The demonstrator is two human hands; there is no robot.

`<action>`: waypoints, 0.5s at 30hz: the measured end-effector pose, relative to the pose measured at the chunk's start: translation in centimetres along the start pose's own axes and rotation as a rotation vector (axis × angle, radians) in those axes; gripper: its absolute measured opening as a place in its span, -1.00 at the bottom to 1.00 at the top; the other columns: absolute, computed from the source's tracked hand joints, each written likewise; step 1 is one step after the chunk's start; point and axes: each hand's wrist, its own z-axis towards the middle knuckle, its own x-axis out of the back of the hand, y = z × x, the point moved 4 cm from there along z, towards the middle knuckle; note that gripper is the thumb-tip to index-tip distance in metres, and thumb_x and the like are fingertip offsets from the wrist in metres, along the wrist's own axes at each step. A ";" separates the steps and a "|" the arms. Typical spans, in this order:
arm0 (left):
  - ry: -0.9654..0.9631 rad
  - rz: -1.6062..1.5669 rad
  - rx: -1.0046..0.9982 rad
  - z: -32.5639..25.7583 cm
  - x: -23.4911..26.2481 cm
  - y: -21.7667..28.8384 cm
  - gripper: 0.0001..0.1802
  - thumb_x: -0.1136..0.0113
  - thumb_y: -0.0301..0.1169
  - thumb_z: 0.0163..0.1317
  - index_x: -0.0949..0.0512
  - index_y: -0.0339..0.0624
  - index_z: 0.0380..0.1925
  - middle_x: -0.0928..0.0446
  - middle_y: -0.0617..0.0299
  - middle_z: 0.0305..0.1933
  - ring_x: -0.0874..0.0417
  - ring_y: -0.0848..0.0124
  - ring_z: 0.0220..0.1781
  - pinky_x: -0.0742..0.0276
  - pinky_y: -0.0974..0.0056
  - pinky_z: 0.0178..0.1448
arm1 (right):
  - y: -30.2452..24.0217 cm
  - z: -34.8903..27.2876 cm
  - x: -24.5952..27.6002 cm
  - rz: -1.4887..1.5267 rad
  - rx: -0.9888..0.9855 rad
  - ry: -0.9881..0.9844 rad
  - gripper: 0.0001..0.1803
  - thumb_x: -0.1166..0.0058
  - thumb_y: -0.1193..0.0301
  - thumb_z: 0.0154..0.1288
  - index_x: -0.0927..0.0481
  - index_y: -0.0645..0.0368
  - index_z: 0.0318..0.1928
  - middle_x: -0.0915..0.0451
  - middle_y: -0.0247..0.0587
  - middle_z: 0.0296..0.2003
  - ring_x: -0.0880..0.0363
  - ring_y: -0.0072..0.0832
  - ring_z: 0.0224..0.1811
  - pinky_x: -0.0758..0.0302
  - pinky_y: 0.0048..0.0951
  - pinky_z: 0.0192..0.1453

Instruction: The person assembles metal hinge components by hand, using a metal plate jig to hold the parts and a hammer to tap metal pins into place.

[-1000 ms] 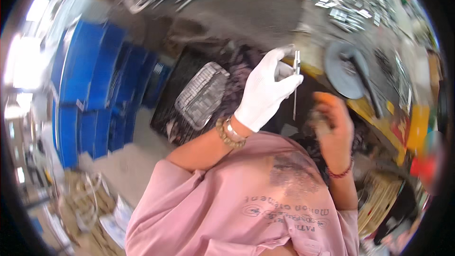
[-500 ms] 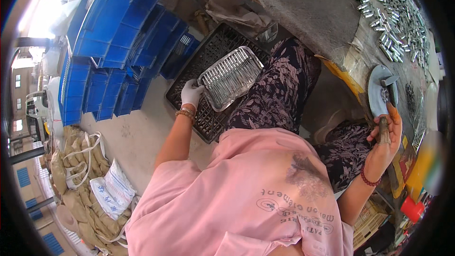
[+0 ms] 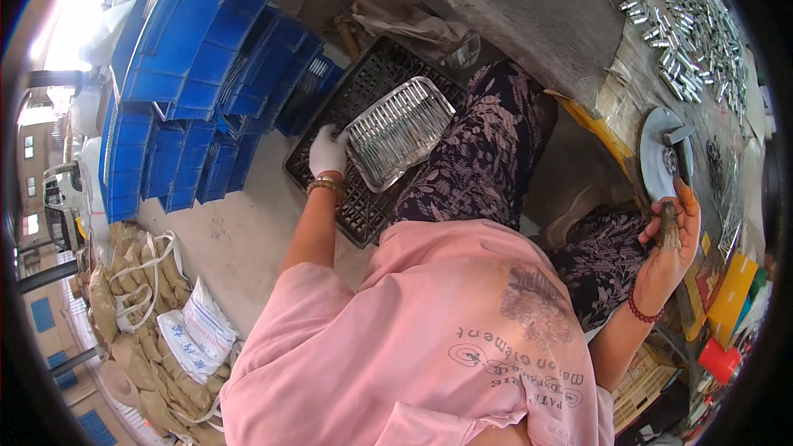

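Note:
My left hand (image 3: pixel 328 153), in a white glove, is beside the left rim of a shiny metal tray (image 3: pixel 376 180) holding many thin metal pins. Its fingers are curled down over the black plastic crate (image 3: pixel 361 231) beneath the tray; anything between them is hidden. At the right, my right hand (image 3: pixel 673 239) is raised by the bench edge, fingers bent inward. An orange covering shows on one fingertip and a worn brownish piece lies along the thumb. I cannot make out what the fingers hold. Just beyond them stands a round grey metal disc (image 3: pixel 657 157) with a hammer-shaped metal piece (image 3: pixel 679 135) across it.
Blue plastic bins (image 3: pixel 178 41) are stacked at the left. Many small metal cylinders (image 3: pixel 681 41) are heaped on the workbench (image 3: pixel 545 21). Tan sacks (image 3: pixel 140 347) and a white bag (image 3: pixel 198 330) lie at lower left. A red spool-like object (image 3: pixel 719 361) sits at lower right.
My left hand has shifted slightly left and away from the tray's rim, its fingers more curled. My right hand stays in place. A blurred shape at the far right edge is gone.

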 end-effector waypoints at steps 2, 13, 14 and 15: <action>0.201 -0.184 -0.046 1.8 2.0 -1.3 -0.56 -0.34 -0.18 0.48 -0.72 -0.23 0.20 -0.77 -0.19 0.16 -0.78 -0.14 0.23 -0.65 -0.04 0.31 | -0.2 0.3 -0.3 0.024 0.004 -0.029 -0.51 0.02 0.52 0.62 -0.56 0.30 0.47 -0.73 -0.17 -0.03 -0.54 -0.71 -0.36 -0.44 -0.70 -0.37; 0.076 -0.662 -0.622 -6.1 11.4 33.3 -0.81 -0.30 -0.37 0.58 -0.77 -0.23 0.01 -0.75 0.29 -0.22 -0.60 0.63 -0.38 -0.50 0.46 -0.28 | -2.9 -0.9 -2.4 0.058 -0.221 -0.025 -0.62 -0.07 0.60 0.60 -0.66 0.14 0.33 -0.76 -0.32 -0.12 -0.57 -0.76 -0.38 -0.55 -0.66 -0.28; 0.068 -0.615 -0.832 -8.3 11.4 36.9 -0.79 -0.33 -0.38 0.55 -0.77 -0.25 0.03 -0.77 0.26 -0.16 -0.67 0.58 -0.29 -0.58 0.42 -0.16 | -3.2 -0.9 -2.4 0.046 -0.217 -0.042 -0.61 -0.07 0.62 0.58 -0.66 0.15 0.32 -0.76 -0.32 -0.11 -0.58 -0.77 -0.35 -0.55 -0.67 -0.28; 0.062 -0.563 -1.041 -10.1 10.8 40.1 -0.77 -0.36 -0.39 0.53 -0.77 -0.26 0.06 -0.78 0.24 -0.10 -0.74 0.53 -0.19 -0.65 0.38 -0.04 | -2.8 -1.0 -2.2 0.067 -0.212 -0.044 -0.60 -0.07 0.64 0.57 -0.67 0.15 0.32 -0.76 -0.31 -0.10 -0.58 -0.77 -0.32 -0.55 -0.66 -0.28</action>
